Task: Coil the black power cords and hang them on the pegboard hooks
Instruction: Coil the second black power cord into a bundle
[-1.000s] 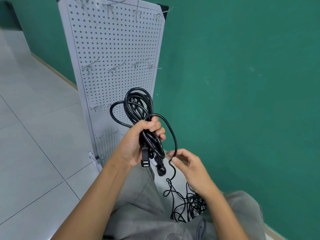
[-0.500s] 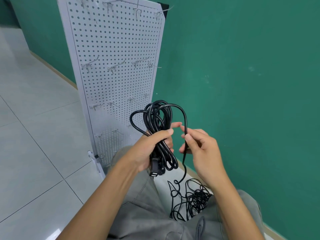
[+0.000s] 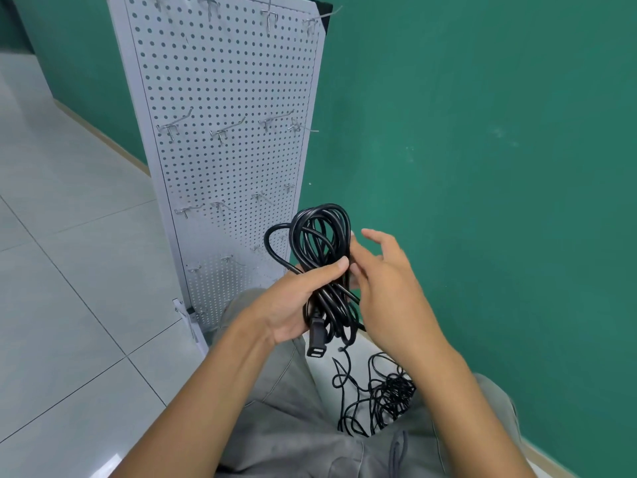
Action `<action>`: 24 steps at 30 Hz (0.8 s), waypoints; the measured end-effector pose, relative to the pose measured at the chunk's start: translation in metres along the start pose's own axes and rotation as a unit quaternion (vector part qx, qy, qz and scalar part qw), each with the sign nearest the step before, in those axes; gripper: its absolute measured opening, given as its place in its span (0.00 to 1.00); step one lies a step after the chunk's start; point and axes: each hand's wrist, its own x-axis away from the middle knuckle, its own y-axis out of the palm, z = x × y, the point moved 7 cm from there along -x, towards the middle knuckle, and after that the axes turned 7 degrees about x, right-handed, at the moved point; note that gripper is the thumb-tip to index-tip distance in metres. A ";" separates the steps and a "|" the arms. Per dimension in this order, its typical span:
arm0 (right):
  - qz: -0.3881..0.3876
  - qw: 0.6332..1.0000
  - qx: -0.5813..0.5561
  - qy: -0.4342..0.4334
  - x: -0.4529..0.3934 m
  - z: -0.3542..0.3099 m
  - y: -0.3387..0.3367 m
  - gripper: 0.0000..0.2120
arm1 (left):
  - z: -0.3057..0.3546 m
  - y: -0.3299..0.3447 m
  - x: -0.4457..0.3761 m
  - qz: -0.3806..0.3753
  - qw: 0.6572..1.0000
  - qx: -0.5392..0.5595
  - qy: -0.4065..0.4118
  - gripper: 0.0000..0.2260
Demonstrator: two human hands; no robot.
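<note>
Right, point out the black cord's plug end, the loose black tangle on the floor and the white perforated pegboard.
black cord's plug end (image 3: 315, 350), head view, on the plug's rectangular body.
loose black tangle on the floor (image 3: 389, 395), head view, on its dense middle.
white perforated pegboard (image 3: 227, 81), head view, on bare panel between hook rows.

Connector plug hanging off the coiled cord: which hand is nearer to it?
Left. The left hand grips the coiled cord directly above the connector plug. The right hand is on the coil's far side, higher up.
</note>
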 end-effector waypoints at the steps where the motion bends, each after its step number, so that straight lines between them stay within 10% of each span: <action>1: -0.003 0.998 0.065 -0.006 0.000 -0.001 0.000 0.22 | 0.001 -0.001 -0.001 0.004 1.000 0.000 0.006 0.19; 6: -0.033 0.998 -0.062 -0.001 -0.001 0.007 0.010 0.21 | 0.008 -0.007 -0.002 0.043 0.997 -0.019 0.054 0.16; 11: -0.134 0.870 -0.461 0.111 0.014 0.034 0.068 0.32 | 0.020 -0.013 -0.001 0.061 0.993 0.043 0.086 0.09; 17: -0.225 0.863 -0.427 0.147 0.040 0.040 0.118 0.38 | 0.034 -0.023 -0.002 0.078 0.975 0.161 0.132 0.09; 24: -0.233 0.880 -0.384 0.155 0.052 0.055 0.120 0.14 | 0.061 -0.055 0.009 0.163 0.930 0.242 0.221 0.21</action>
